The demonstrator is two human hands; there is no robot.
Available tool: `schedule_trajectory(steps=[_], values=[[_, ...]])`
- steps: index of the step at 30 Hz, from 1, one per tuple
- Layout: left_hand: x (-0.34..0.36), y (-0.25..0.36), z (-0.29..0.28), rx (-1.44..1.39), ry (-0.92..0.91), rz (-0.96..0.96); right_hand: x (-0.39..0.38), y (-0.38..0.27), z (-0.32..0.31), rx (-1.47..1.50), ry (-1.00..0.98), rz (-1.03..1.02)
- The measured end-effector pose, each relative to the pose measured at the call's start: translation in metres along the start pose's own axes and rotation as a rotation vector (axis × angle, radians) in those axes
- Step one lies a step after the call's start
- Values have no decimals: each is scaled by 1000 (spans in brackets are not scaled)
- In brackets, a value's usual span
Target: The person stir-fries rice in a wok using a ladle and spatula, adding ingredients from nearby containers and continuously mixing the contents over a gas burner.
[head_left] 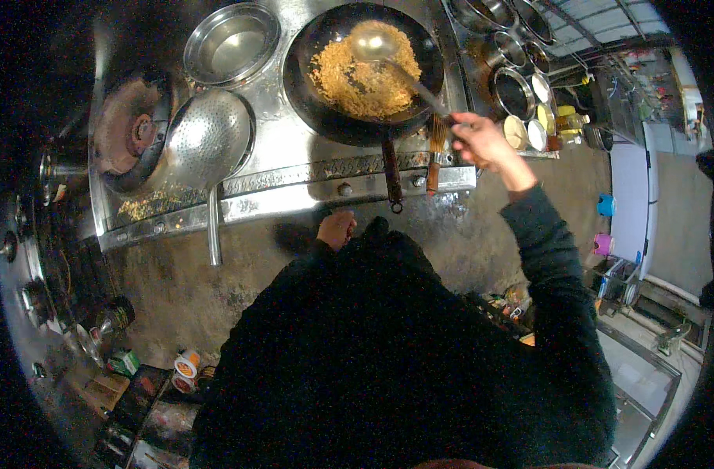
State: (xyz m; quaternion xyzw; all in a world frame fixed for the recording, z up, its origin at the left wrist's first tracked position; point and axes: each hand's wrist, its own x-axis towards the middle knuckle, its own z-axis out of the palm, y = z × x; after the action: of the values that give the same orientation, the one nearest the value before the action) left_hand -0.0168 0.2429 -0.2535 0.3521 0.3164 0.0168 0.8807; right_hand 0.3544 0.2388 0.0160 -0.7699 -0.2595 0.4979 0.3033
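Note:
My right hand (pixel 482 142) is wrapped round the dark handle of a ladle (pixel 374 43). The ladle's round bowl rests in golden fried rice (pixel 345 78), which is spread over the bottom of a black wok (pixel 310 117). The wok sits on the steel stove, its long handle (pixel 392 172) pointing toward me. Close to my body, my left hand (pixel 337 229) is curled into a fist with nothing visible in it, apart from the wok handle. A bamboo brush (pixel 435 156) with a wooden handle lies right of the wok handle, below my right hand.
A perforated strainer (pixel 208 133) lies left of the wok, its handle jutting past the stove's front edge (pixel 294 202). Behind it stands a steel basin (pixel 233 47). A second burner (pixel 134 129) is at far left. Seasoning containers (pixel 517 94) and bottles (pixel 572 121) stand at right.

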Motion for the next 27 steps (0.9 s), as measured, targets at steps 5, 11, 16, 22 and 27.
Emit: schedule_trajectory(steps=[5,11,16,22,27], values=[[-3,-2,7,1270,270,447,-16,9,-37,18,-135,163],[7,5,55,788,484,438,1,27,-19,-162,-27,-117],[87,55,107,808,695,411,16,71,-57,72,-208,22],[63,118,160,319,566,181,-4,46,-91,-1183,190,-710],[-76,55,229,154,552,55,-96,43,-148,-1215,356,-731]])
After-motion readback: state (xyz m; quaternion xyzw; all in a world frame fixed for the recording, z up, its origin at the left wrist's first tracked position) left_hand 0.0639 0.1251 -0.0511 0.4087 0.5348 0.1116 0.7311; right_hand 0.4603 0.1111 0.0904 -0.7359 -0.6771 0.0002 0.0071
